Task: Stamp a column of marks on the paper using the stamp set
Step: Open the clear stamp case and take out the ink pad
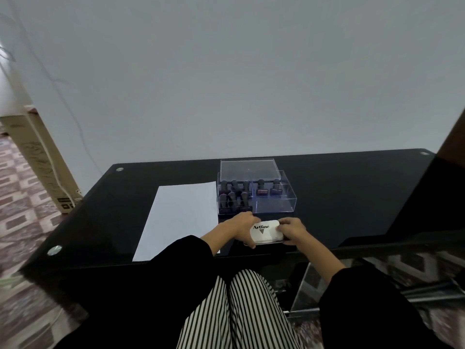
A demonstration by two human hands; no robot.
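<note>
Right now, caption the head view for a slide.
Left hand and right hand hold the Artline ink pad on a black table, near paper and a stamp box.

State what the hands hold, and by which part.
The white rectangular Artline ink-pad case: grip of the left hand on its left end, grip of the right hand on its right end.

Glossy black glass table (339, 197), matt white paper (181, 217), clear plastic box (275, 206)
</note>
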